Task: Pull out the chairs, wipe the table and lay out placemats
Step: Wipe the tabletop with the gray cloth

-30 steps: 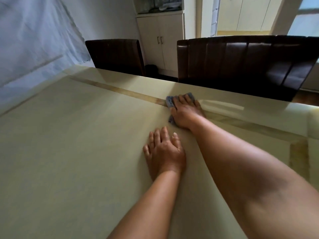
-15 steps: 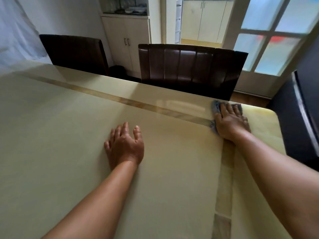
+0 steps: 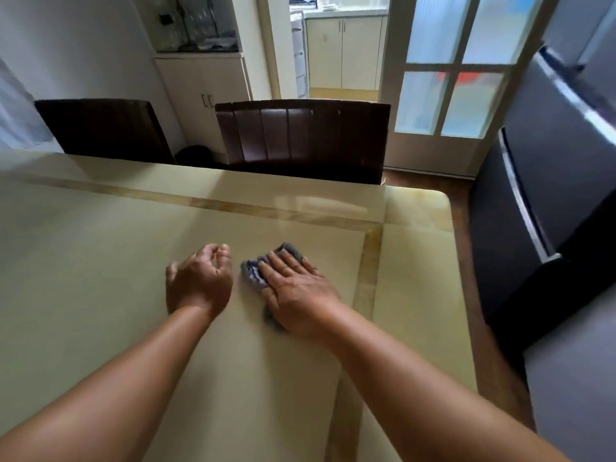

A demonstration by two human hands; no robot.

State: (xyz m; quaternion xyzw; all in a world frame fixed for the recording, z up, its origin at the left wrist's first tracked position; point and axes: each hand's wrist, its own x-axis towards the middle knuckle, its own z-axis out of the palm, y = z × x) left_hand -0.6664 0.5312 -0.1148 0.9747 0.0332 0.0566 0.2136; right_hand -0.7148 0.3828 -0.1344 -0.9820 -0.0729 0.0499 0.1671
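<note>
Grey cloth [image 3: 255, 273] under flat right hand [image 3: 296, 290], beside loosely curled, empty left hand [image 3: 200, 281].

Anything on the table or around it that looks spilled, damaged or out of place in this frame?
Nothing stands out. The right hand presses a grey cloth flat on the table; the left hand is loosely curled beside it, holding nothing. No spill or damage shows. Two chairs stand upright at the far edge.

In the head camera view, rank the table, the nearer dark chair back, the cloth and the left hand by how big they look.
1. Table, by far the largest.
2. Chair back.
3. Left hand.
4. Cloth, though the right hand pressing on it covers much of it, so its full size is unsure.
</note>
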